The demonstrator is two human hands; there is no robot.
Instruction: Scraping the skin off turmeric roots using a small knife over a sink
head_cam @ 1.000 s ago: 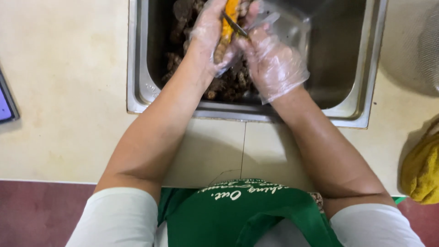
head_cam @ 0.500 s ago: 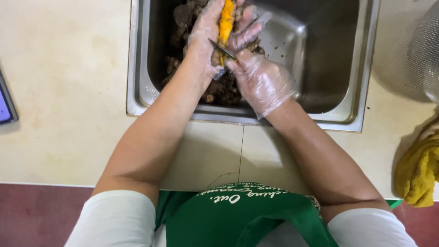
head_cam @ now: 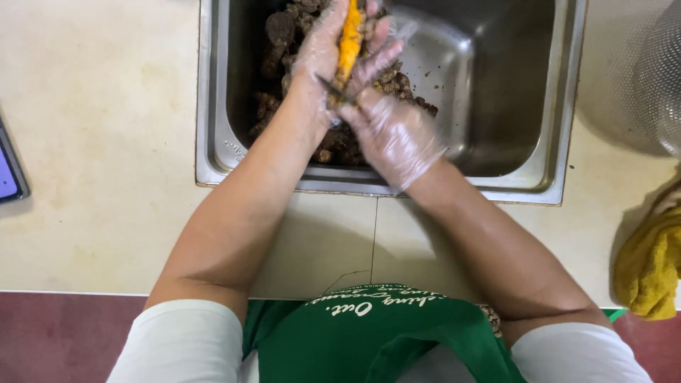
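Both hands work over a rectangular stainless-steel sink [head_cam: 564, 106] set into a pale cream worktop [head_cam: 99, 142]. The left hand [head_cam: 323, 53], in a thin clear plastic glove, wraps around a long, peeled bright-orange root [head_cam: 349, 39]; its fingers [head_cam: 379, 53] curl round the root from both sides and press against it, holding it roughly upright over the left part of the basin, with its upper end at the top edge of the view. The right hand [head_cam: 394, 135], gloved the same way, sits just below and to the right of the left one, its fingers closed into a fist around the handle of a small dark-bladed knife [head_cam: 333, 91]. The blade lies across the lower end of the orange root, touching it where the two hands meet.

Beneath the hands, a heap of brown, knobbly unpeeled roots and peelings [head_cam: 284, 42] fills the left side of the sink, while the right side of the basin shows bare metal. Both forearms reach from the bottom of the view over the worktop's near edge, above a green apron [head_cam: 383, 340] worn over white sleeves. A crumpled yellow cloth [head_cam: 649, 266] lies on the worktop at the far right, well apart from the sink, and a metal mesh strainer [head_cam: 656, 78] shows at the upper right edge. A dark-framed screen device [head_cam: 10, 170] lies at the left edge.
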